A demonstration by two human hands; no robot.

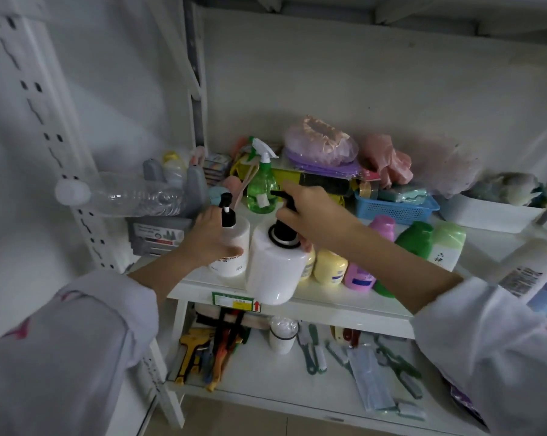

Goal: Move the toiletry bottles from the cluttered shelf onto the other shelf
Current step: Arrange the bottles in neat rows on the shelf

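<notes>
My left hand (210, 237) is wrapped around a white pump bottle (234, 256) with a black pump, which stands at the front left of the cluttered shelf (344, 302). My right hand (313, 215) grips the black pump head of a larger white pump bottle (275, 272), which is tilted and hangs over the shelf's front edge. Behind it stand yellow bottles (330, 267), a pink bottle (358, 276), green bottles (417, 239) and a green spray bottle (261, 187).
A blue basket (395, 209), bags and sponges crowd the back of the shelf. A clear plastic bottle (130, 196) lies at the left by grey containers. A tall white bottle (533, 269) stands at the right. Tools, brushes and masks lie on the lower shelf (265, 379).
</notes>
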